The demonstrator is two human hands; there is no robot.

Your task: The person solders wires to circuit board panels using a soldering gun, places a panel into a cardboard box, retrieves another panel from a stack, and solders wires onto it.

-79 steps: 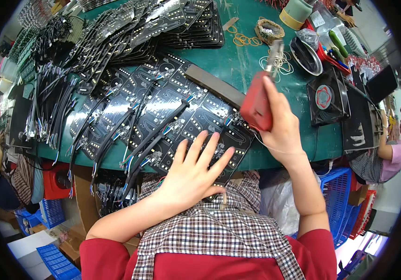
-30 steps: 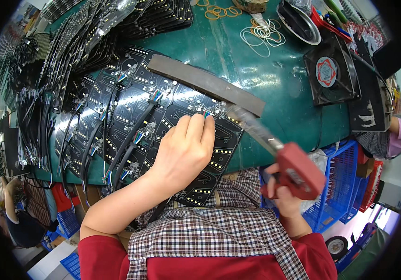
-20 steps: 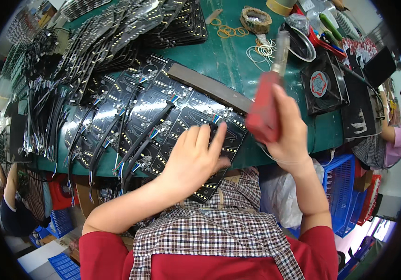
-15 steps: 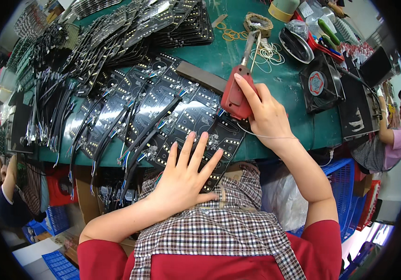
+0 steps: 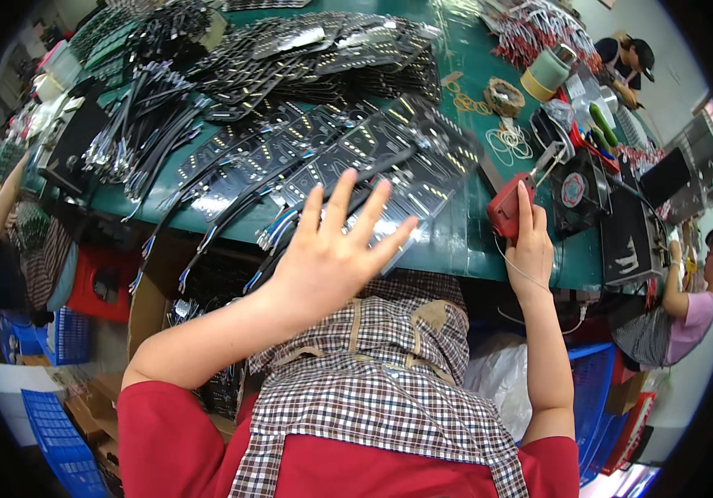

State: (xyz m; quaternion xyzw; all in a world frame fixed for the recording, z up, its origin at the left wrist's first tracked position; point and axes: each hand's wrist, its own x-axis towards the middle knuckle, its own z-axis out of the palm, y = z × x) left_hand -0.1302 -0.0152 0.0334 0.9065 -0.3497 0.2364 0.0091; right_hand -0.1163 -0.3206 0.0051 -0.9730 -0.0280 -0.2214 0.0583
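My right hand [image 5: 531, 246] is closed round a red soldering gun [image 5: 507, 209] at the right of the boards, its metal tip pointing away from me. A thin wire trails from the gun's near end past my wrist. My left hand [image 5: 331, 245], fingers spread, is over the near edge of the black circuit boards [image 5: 315, 170] and grips nothing. These boards lie overlapping in a row, dotted with small pale parts, with black cables [image 5: 236, 214] running off toward me. The rightmost board [image 5: 431, 158] is blurred; whether my left hand touches it, I cannot tell.
A large pile of black boards [image 5: 315, 62] covers the back of the green table [image 5: 464, 249], with loose cables [image 5: 153, 124] to its left. On the right are a round tip-cleaning pot [image 5: 503, 97], pale wire, a black fan [image 5: 580, 195] and a black box. Other people work at both sides.
My right hand has drawn the soldering gun rightward, off the boards. My left hand has lifted slightly, and the rightmost board has shifted away from me. The whole view has shifted too.
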